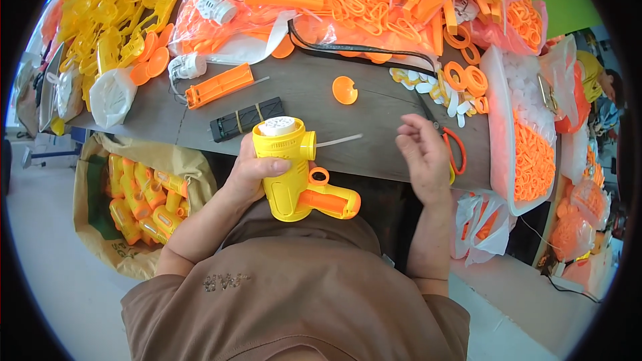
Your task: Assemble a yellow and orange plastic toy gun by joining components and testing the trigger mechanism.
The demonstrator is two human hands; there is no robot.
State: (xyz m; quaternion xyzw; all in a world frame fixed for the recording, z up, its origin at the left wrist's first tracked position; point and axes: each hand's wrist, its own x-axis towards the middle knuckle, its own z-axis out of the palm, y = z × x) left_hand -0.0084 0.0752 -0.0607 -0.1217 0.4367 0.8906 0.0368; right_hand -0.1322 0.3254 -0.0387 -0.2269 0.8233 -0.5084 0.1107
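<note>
My left hand [253, 172] grips a yellow plastic toy-gun body [284, 187], held upright in front of my chest above the table's near edge. A white round part [277, 126] sits in its top. Its handle, with an orange inner face [334, 202], points right, and a small orange ring [319, 175] shows above that. From the side nozzle a thin whitish tube [342, 140] sticks out to the right. My right hand [426, 159] is raised on the right, fingers slightly curled and apart from the thumb, with nothing visible in it. Orange-handled scissors [456, 150] lie just beyond it.
On the grey table [307, 87] lie a banded black block [246, 119], an orange strip [219, 85] wired to a white motor [187, 65], and a notched orange cup [344, 90]. Orange parts pile up behind. A bin [498, 127] stands right; a bag [100, 227] of yellow bodies stands left.
</note>
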